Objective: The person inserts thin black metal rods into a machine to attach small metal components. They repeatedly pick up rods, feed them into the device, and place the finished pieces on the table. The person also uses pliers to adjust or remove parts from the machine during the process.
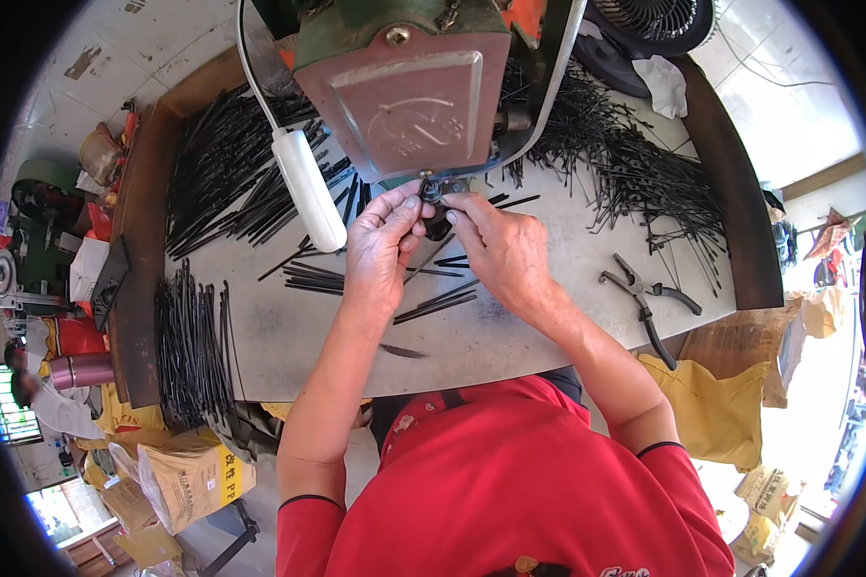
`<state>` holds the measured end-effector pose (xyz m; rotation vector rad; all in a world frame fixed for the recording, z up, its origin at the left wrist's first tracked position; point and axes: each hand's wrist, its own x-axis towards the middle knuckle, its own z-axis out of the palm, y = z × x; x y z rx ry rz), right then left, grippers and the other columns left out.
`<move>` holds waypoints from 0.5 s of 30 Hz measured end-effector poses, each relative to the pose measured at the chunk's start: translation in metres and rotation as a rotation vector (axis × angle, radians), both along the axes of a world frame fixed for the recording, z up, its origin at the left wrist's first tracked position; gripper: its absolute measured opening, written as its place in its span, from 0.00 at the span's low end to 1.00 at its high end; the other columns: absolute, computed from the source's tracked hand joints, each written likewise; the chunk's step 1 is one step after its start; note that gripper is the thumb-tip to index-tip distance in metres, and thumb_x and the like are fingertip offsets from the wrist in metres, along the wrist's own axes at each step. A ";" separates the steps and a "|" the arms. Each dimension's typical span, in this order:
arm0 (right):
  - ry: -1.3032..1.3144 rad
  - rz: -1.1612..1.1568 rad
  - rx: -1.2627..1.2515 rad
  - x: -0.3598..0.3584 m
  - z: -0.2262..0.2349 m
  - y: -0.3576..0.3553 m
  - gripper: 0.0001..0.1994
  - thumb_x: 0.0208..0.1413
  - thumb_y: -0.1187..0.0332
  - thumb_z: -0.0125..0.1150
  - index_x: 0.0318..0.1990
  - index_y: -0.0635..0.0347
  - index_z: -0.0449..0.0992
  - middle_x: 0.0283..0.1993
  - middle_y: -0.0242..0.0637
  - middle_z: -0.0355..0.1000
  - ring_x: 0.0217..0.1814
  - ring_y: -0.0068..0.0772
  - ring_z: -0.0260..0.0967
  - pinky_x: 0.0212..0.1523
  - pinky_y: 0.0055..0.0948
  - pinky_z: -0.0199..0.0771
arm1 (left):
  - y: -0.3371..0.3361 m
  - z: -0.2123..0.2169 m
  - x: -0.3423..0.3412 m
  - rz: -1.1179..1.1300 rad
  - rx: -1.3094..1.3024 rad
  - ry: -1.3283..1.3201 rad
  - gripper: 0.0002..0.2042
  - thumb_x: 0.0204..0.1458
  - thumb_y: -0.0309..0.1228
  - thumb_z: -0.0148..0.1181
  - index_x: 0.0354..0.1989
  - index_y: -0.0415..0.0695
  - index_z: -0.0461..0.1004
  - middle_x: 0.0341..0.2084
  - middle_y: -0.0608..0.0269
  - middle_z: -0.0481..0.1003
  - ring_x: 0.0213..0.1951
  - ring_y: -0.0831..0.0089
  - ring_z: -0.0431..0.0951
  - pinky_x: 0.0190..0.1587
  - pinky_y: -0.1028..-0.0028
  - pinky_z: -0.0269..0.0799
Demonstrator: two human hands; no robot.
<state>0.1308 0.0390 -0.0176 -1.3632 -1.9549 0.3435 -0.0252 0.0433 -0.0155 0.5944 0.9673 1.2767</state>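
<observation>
Both hands meet under the head of a bench machine [409, 115] with a pinkish-red cover and green top. My left hand [380, 240] is closed, its thumb and fingers pinched beside the machine's small dark tool tip [432, 190]. From the other side my right hand [502, 245] is also closed, thumb against forefinger, close to the same tip. What each pinch holds is too small and dark to make out. Below and between the hands, thin black rods [435, 303] that look like umbrella ribs lie on the pale worktop [539, 337].
Heaps of black rods lie at back left [226, 173], front left [191, 346] and back right [635, 163]. Dark-handled pliers [645, 298] rest right, near the front edge. A white lamp-like bar [308, 192] hangs left of the machine. Raised brown walls [741, 192] border the worktop; a fan [659, 19] stands behind.
</observation>
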 end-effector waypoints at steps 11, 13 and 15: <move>-0.038 -0.007 0.063 0.001 0.000 -0.002 0.08 0.55 0.66 0.56 0.42 0.53 0.72 0.22 0.38 0.74 0.19 0.44 0.71 0.18 0.39 0.68 | -0.003 -0.001 0.002 0.001 0.021 0.077 0.12 0.56 0.23 0.55 0.49 0.35 0.70 0.31 0.62 0.74 0.25 0.85 0.65 0.23 0.89 0.58; -0.047 -0.008 0.079 0.000 0.001 -0.002 0.08 0.55 0.67 0.56 0.41 0.54 0.72 0.22 0.37 0.74 0.19 0.43 0.71 0.18 0.39 0.68 | -0.004 -0.002 0.004 0.016 0.031 0.077 0.12 0.55 0.23 0.56 0.48 0.35 0.70 0.31 0.61 0.74 0.25 0.85 0.65 0.24 0.89 0.58; -0.058 -0.009 0.079 -0.001 0.001 -0.001 0.08 0.55 0.67 0.56 0.42 0.54 0.72 0.22 0.38 0.74 0.19 0.44 0.71 0.18 0.39 0.68 | -0.005 -0.002 0.005 0.034 0.038 0.077 0.12 0.55 0.22 0.56 0.48 0.35 0.71 0.31 0.61 0.74 0.25 0.85 0.65 0.24 0.88 0.58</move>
